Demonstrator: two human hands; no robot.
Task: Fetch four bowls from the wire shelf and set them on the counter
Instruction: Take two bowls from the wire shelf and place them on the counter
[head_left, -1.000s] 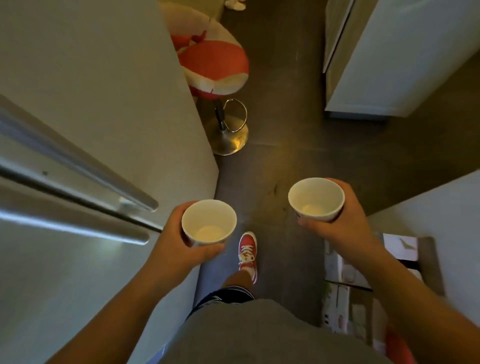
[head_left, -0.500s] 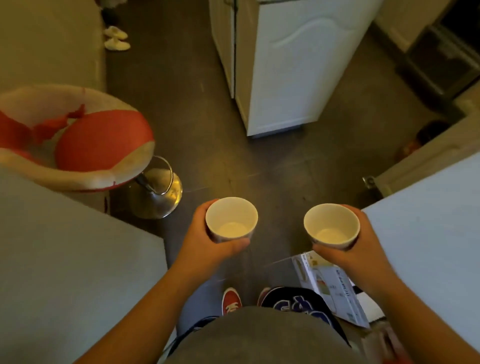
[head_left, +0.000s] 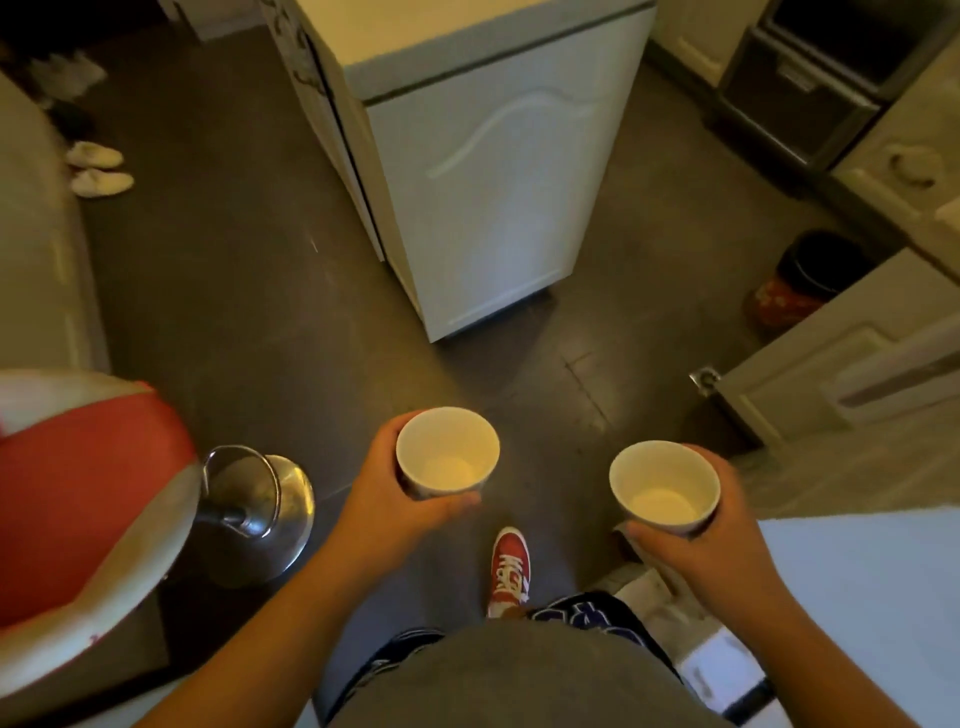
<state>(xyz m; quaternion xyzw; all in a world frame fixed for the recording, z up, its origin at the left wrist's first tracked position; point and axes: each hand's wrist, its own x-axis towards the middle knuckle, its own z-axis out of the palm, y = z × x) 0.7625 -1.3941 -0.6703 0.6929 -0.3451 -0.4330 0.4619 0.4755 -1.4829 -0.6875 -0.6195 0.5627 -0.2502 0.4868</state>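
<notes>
I carry two small white bowls above the dark floor, both upright and empty. My left hand (head_left: 387, 512) grips the left bowl (head_left: 448, 451) from below and the side, thumb along its near edge. The right bowl (head_left: 665, 486) sits in my right hand (head_left: 719, 545), fingers wrapped around its far side and thumb under its near wall. The bowls are apart, about a hand's width between them. No wire shelf shows in the head view. A white countertop corner (head_left: 862, 597) lies at the lower right, just beside my right hand.
A white cabinet (head_left: 483, 187) stands straight ahead on the floor. A red and white bar stool (head_left: 78, 499) with a chrome base (head_left: 254, 512) is at the left. Cabinets and a dark bin (head_left: 810, 275) line the right. White slippers (head_left: 98, 169) lie far left. My red shoe (head_left: 509, 569) is below.
The view has swung right and forward: the steel fridge door has left the frame, the stool slid to the left, the white cabinet came nearer. Both hands still hold their bowls.
</notes>
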